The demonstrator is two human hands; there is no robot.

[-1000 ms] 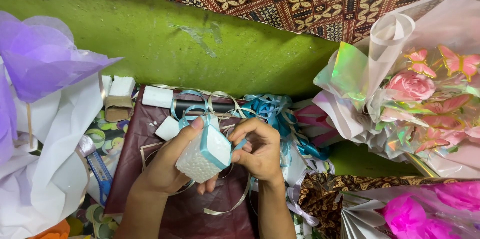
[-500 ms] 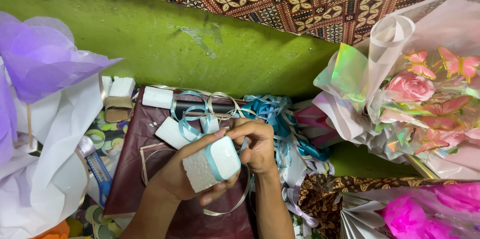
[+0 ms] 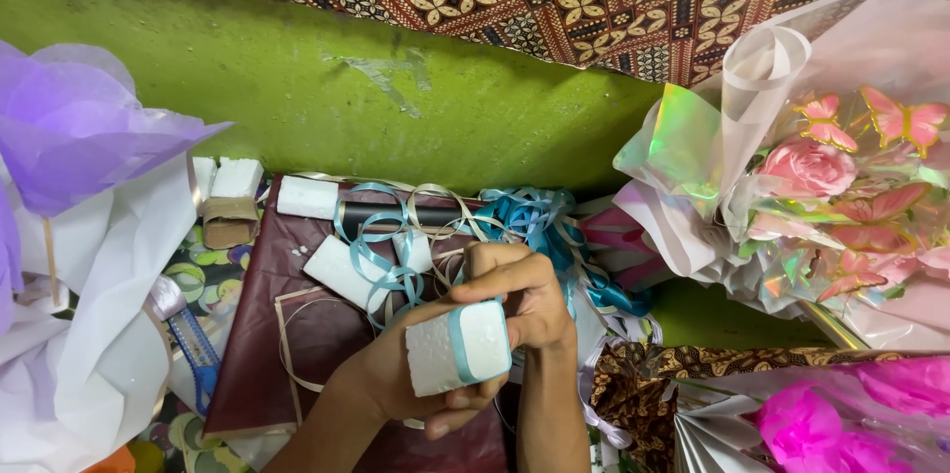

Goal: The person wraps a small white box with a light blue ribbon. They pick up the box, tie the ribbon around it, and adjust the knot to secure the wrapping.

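Low in the middle of the frame, a white foam block (image 3: pixel 457 346), grainy and roughly cubic, carries a band of glossy teal ribbon (image 3: pixel 458 344) around it. The left hand (image 3: pixel 396 379) cups it from below, fingers clamped on its underside. The right hand (image 3: pixel 524 300) arches over the top, its fingers pinched together on the ribbon at the block's upper edge. Behind lie more foam pieces (image 3: pixel 336 268) and tangled curls of blue and cream ribbon on a smooth maroon sheet (image 3: pixel 259 354). At right, a crinkly wrapped bouquet (image 3: pixel 821 176) with pink roses.
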